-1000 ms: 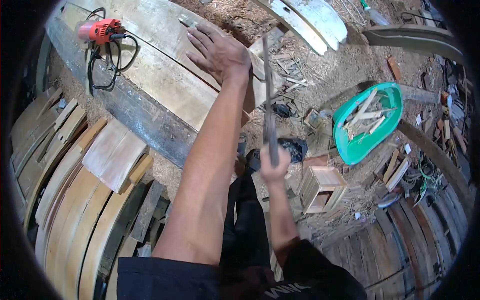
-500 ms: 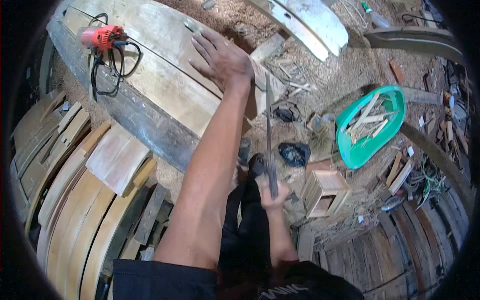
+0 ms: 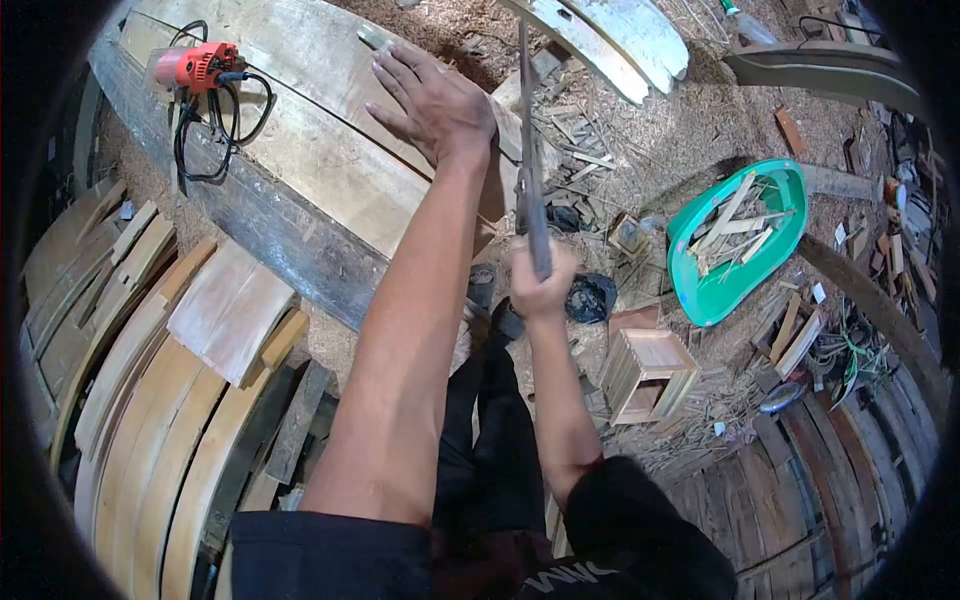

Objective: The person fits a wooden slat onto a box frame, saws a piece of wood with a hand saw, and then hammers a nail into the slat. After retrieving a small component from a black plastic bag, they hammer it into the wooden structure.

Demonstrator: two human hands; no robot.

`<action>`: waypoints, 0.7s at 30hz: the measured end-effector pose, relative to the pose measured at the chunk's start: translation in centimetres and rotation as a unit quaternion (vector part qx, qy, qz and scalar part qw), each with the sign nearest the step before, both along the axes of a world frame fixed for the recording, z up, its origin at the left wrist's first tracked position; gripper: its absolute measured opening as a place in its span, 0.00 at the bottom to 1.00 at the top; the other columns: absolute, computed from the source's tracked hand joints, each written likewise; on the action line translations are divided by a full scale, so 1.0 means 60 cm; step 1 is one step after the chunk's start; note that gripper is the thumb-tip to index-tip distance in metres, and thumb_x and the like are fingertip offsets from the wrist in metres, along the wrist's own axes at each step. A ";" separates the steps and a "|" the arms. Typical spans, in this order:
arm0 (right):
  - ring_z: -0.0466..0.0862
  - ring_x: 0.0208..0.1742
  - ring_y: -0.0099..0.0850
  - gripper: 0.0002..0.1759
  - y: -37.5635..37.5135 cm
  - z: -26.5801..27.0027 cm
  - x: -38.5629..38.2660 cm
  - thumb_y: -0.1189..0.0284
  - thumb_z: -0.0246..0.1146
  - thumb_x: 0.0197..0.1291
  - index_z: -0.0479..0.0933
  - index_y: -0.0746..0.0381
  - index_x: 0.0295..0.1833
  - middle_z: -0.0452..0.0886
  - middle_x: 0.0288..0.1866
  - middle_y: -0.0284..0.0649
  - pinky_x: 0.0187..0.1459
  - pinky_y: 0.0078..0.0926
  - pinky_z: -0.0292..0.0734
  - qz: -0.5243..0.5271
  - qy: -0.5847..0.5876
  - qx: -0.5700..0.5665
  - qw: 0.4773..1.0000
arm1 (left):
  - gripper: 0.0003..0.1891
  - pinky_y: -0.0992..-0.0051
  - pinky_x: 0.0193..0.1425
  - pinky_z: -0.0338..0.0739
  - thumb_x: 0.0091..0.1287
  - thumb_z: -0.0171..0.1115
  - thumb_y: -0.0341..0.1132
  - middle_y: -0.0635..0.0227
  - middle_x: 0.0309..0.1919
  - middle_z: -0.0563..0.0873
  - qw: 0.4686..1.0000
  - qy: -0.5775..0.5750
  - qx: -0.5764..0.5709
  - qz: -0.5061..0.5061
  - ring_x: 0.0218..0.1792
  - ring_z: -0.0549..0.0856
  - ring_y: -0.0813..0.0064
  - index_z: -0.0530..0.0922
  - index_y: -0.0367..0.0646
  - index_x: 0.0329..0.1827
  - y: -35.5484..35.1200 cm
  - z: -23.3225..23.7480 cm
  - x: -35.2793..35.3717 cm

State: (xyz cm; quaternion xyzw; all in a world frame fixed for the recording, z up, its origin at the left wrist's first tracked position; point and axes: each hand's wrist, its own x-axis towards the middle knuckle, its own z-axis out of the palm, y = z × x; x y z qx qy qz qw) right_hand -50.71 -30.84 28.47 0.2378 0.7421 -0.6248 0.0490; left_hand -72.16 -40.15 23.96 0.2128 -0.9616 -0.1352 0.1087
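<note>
My left hand (image 3: 440, 108) lies flat on the wide pale planks (image 3: 310, 150), its fingers spread and pressing near their right end. By its fingertips is a small greenish object (image 3: 374, 40) that I cannot make out. My right hand (image 3: 543, 278) is wrapped round the lower end of a long, narrow handsaw (image 3: 529, 150), seen nearly edge-on. The saw points away from me, just beside the right end of the planks. Its exact contact with the wood cannot be told.
A red power tool (image 3: 197, 67) with a black cord rests on the planks at the left. On the shaving-strewn ground stand a green tub (image 3: 708, 312) of wood offcuts and a small wooden crate (image 3: 650, 372). Curved boards (image 3: 150, 440) are stacked at lower left.
My right hand has moved forward, away from my body, carrying the handsaw farther past the plank end. My left hand stays flat on the planks; the view has shifted slightly.
</note>
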 end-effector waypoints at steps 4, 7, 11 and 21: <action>0.80 0.20 0.31 0.06 0.007 0.006 0.171 0.78 0.64 0.58 0.79 0.66 0.29 0.76 0.19 0.43 0.26 0.31 0.73 0.040 0.070 0.059 0.995 | 0.34 0.42 0.80 0.37 0.72 0.44 0.40 0.48 0.79 0.55 1.000 0.003 -0.008 0.003 0.82 0.49 0.55 0.54 0.32 0.79 0.000 -0.003 -0.012; 0.77 0.21 0.26 0.07 0.017 0.005 0.168 0.78 0.64 0.59 0.78 0.69 0.29 0.76 0.19 0.43 0.27 0.30 0.73 0.034 0.057 0.063 0.996 | 0.34 0.41 0.80 0.36 0.72 0.43 0.41 0.46 0.79 0.55 1.000 0.007 -0.003 0.003 0.82 0.49 0.54 0.53 0.31 0.78 -0.005 -0.003 -0.005; 0.71 0.19 0.23 0.13 0.008 -0.004 0.024 0.75 0.66 0.60 0.73 0.65 0.24 0.71 0.17 0.36 0.23 0.26 0.68 0.012 0.039 0.036 0.999 | 0.35 0.40 0.79 0.35 0.71 0.43 0.41 0.43 0.79 0.55 1.000 0.007 0.022 -0.006 0.81 0.49 0.51 0.51 0.30 0.79 -0.004 -0.006 -0.002; 0.70 0.18 0.22 0.14 0.007 0.000 0.004 0.73 0.66 0.61 0.73 0.64 0.23 0.71 0.16 0.36 0.22 0.28 0.66 -0.012 0.014 -0.007 1.000 | 0.36 0.41 0.80 0.34 0.71 0.44 0.41 0.43 0.79 0.55 0.999 0.022 0.023 -0.010 0.81 0.50 0.51 0.52 0.28 0.78 -0.004 -0.003 -0.008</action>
